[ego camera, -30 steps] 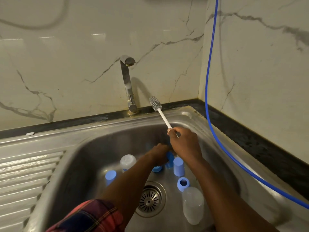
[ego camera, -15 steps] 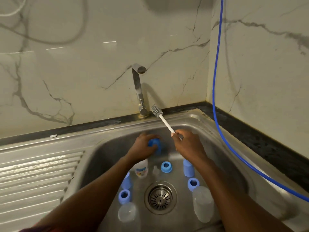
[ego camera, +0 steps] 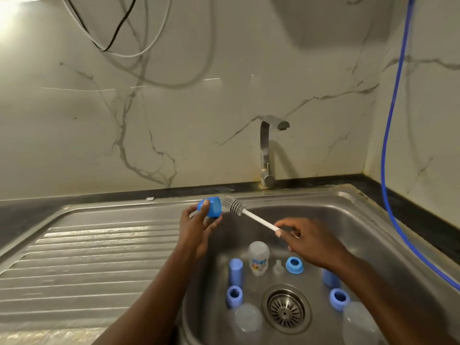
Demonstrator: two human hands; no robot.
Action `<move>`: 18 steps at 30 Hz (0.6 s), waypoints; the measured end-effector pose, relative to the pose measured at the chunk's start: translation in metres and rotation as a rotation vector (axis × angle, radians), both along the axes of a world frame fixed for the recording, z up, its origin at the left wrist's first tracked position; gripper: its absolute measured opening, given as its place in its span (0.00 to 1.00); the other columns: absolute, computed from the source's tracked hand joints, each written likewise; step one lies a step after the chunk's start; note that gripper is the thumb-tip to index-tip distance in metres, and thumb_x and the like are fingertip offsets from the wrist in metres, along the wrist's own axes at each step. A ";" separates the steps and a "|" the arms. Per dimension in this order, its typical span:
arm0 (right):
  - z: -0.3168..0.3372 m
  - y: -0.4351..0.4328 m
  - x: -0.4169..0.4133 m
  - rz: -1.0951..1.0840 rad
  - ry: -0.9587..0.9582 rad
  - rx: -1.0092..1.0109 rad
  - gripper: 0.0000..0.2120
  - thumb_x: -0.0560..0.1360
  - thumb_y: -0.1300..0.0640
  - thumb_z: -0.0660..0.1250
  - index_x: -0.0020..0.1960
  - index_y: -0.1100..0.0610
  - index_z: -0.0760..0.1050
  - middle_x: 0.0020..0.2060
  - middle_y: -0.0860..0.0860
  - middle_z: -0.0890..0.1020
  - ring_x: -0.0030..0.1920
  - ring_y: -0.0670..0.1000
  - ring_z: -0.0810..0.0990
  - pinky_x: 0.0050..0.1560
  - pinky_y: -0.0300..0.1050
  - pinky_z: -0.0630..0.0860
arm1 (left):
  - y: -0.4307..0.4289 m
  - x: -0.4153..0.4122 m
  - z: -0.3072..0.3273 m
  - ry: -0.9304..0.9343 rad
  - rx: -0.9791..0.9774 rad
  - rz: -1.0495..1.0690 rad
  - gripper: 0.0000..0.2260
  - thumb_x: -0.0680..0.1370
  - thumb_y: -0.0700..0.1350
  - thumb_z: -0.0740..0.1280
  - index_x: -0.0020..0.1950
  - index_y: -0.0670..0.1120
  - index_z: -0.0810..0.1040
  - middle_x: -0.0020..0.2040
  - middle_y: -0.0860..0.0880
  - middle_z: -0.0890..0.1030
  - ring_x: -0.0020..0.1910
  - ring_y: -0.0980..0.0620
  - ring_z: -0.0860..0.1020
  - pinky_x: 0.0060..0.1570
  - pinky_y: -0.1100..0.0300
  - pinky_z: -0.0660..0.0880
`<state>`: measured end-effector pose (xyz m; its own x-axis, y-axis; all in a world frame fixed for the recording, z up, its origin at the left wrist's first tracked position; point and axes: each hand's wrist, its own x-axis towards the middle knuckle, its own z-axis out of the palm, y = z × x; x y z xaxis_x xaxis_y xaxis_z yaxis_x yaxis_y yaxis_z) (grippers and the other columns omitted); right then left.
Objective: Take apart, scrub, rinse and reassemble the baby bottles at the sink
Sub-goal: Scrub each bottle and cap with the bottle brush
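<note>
Bottle cap (ego camera: 210,207), blue, lies sideways above the sink (ego camera: 348,220) at its back-left rim, gripped between the thumb and fingers of the left hand (ego camera: 196,227), wide end facing right. The right hand (ego camera: 311,241) pinches the handle of the brush (ego camera: 251,216); its bristles point up-left, just beside the cap.

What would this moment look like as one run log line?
step: scrub cap | left hand: holds blue cap | right hand: holds bottle brush, bristles beside cap | sink: bottles, rings inside
</note>
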<state>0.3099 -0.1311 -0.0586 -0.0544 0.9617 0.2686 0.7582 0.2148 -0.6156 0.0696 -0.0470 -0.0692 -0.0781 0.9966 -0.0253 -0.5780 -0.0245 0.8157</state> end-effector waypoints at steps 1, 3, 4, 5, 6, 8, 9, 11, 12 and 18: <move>-0.001 0.000 -0.001 0.007 -0.035 -0.002 0.06 0.78 0.50 0.66 0.51 0.44 0.80 0.34 0.44 0.79 0.37 0.44 0.80 0.42 0.43 0.77 | 0.000 -0.001 0.000 0.005 0.007 0.000 0.19 0.80 0.42 0.66 0.68 0.37 0.66 0.61 0.33 0.76 0.56 0.35 0.80 0.56 0.45 0.79; -0.004 0.001 -0.002 0.014 -0.080 0.008 0.06 0.77 0.50 0.66 0.50 0.43 0.81 0.32 0.42 0.78 0.36 0.42 0.77 0.38 0.36 0.72 | 0.002 -0.001 -0.001 0.016 0.023 -0.023 0.16 0.80 0.42 0.66 0.65 0.39 0.67 0.57 0.36 0.79 0.52 0.39 0.82 0.55 0.47 0.79; -0.006 0.002 -0.003 0.014 -0.087 0.016 0.06 0.77 0.50 0.66 0.51 0.43 0.81 0.32 0.41 0.78 0.35 0.41 0.76 0.36 0.34 0.70 | 0.003 -0.002 -0.002 0.024 0.030 -0.042 0.15 0.80 0.41 0.66 0.64 0.41 0.68 0.55 0.37 0.80 0.49 0.41 0.83 0.54 0.47 0.80; -0.009 0.004 -0.004 0.011 -0.089 0.026 0.06 0.77 0.50 0.66 0.51 0.43 0.81 0.31 0.40 0.78 0.35 0.40 0.76 0.35 0.33 0.69 | 0.004 -0.002 -0.003 0.034 0.034 -0.062 0.14 0.80 0.41 0.67 0.64 0.42 0.69 0.54 0.37 0.81 0.48 0.42 0.84 0.52 0.48 0.81; -0.011 0.005 -0.003 0.008 -0.088 0.036 0.06 0.77 0.50 0.66 0.51 0.43 0.81 0.31 0.37 0.77 0.35 0.38 0.76 0.34 0.33 0.67 | 0.005 -0.002 -0.003 0.046 0.035 -0.078 0.15 0.79 0.41 0.67 0.63 0.42 0.69 0.55 0.37 0.81 0.48 0.42 0.85 0.51 0.49 0.81; -0.013 0.007 -0.004 0.001 -0.091 0.054 0.06 0.77 0.49 0.66 0.51 0.42 0.80 0.31 0.29 0.76 0.37 0.33 0.75 0.33 0.30 0.64 | 0.006 -0.004 -0.005 0.075 0.038 -0.099 0.15 0.78 0.41 0.68 0.63 0.43 0.70 0.57 0.36 0.80 0.48 0.41 0.85 0.48 0.50 0.83; -0.014 0.007 -0.004 -0.003 -0.095 0.057 0.06 0.77 0.49 0.66 0.51 0.42 0.80 0.32 0.27 0.75 0.38 0.32 0.75 0.33 0.30 0.64 | 0.007 -0.004 -0.005 0.081 0.042 -0.109 0.16 0.77 0.42 0.69 0.63 0.43 0.71 0.57 0.35 0.80 0.49 0.41 0.85 0.47 0.51 0.83; -0.013 0.007 -0.007 -0.018 -0.101 0.051 0.06 0.77 0.49 0.65 0.51 0.41 0.79 0.32 0.28 0.76 0.38 0.33 0.75 0.34 0.32 0.65 | 0.007 -0.004 -0.006 0.076 0.051 -0.141 0.18 0.74 0.43 0.71 0.62 0.43 0.72 0.58 0.36 0.80 0.50 0.40 0.84 0.44 0.53 0.83; -0.013 0.006 -0.008 -0.031 -0.111 0.052 0.06 0.77 0.48 0.64 0.51 0.41 0.79 0.32 0.32 0.77 0.36 0.37 0.76 0.34 0.34 0.67 | 0.007 -0.002 -0.005 0.077 0.055 -0.156 0.18 0.74 0.43 0.71 0.62 0.43 0.73 0.58 0.36 0.80 0.51 0.40 0.84 0.44 0.54 0.83; -0.006 -0.003 -0.033 0.109 0.162 -0.324 0.12 0.82 0.51 0.58 0.52 0.48 0.80 0.28 0.48 0.75 0.26 0.48 0.72 0.25 0.39 0.67 | 0.012 0.002 -0.006 0.069 0.041 -0.168 0.07 0.81 0.37 0.63 0.57 0.45 0.76 0.58 0.36 0.79 0.50 0.38 0.83 0.43 0.51 0.83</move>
